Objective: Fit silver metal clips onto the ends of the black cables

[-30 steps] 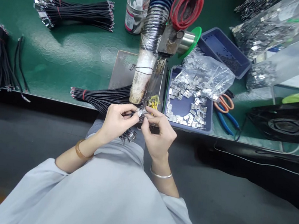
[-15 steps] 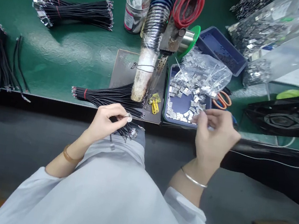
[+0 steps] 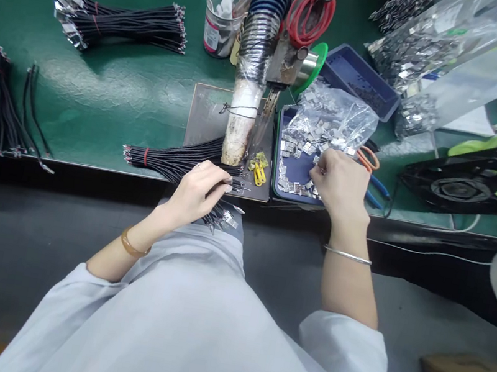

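the left hand (image 3: 197,194) lies palm down at the near edge of the table (image 3: 115,102), wrist bent, its fingers (image 3: 220,185) curled closed around a clump of black wires (image 3: 219,214) whose ends poke out below. the right hand (image 3: 341,182) reaches forward over the blue tray (image 3: 300,170), fingers bent down onto the loose metal clips (image 3: 289,148); whether they pinch one cannot be told.

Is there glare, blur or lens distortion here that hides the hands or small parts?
Head view: soft glare on the green mat and strong glints on the plastic bags; the table edge bows slightly from wide-angle distortion; the left hand on the black wires and the right hand over the metal clips look sharp.
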A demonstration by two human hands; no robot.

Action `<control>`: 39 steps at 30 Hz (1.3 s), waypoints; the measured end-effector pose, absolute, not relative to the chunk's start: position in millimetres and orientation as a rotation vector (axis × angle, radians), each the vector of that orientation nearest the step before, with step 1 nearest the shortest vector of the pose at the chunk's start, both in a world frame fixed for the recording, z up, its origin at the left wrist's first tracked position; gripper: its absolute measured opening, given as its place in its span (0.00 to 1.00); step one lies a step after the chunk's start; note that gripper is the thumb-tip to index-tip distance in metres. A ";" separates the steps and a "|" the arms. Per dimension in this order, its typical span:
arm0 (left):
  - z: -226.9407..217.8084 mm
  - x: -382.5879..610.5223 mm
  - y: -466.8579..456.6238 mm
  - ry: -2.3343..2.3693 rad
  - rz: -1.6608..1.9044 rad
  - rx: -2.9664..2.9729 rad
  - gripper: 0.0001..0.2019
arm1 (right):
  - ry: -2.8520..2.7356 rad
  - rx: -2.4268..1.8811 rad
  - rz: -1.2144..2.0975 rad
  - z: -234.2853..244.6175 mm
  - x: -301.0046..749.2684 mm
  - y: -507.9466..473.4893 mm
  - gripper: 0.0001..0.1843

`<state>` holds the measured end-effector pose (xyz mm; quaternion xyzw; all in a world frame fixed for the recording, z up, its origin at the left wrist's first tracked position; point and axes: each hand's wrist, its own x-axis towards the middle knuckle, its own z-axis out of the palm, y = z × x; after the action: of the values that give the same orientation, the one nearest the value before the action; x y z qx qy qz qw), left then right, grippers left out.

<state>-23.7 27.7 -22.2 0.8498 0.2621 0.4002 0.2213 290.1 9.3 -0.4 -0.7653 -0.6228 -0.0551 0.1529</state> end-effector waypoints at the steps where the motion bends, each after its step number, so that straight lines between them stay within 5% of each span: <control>1: -21.1 -24.6 26.8 0.670 1.142 2.304 0.05 | -1.735 -2.151 -0.169 0.9 286.6 7.7 0.14; 6: -15.4 -21.7 23.2 0.584 1.077 2.158 0.06 | -1.387 -1.783 -0.138 13.6 244.3 -18.9 0.10; 12: -4.5 -12.9 22.8 0.799 0.854 1.881 0.08 | -1.165 -1.384 0.570 6.0 166.7 -50.0 0.09; 24: -8.5 -7.2 18.6 0.916 0.876 1.724 0.10 | -1.146 -1.311 0.573 -27.6 138.1 -44.0 0.04; 35: -11.6 -6.0 19.7 0.837 0.933 1.812 0.08 | -1.514 -1.376 0.210 -17.8 147.1 -51.1 0.08; 39: -12.0 -6.5 18.4 0.830 0.959 1.824 0.07 | -1.386 -1.395 0.367 -20.6 144.4 -49.4 0.07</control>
<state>-6.5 18.4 -12.0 0.7357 0.3348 0.3868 0.4439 144.4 -49.4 -20.6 -0.5868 -0.5830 0.1543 0.5404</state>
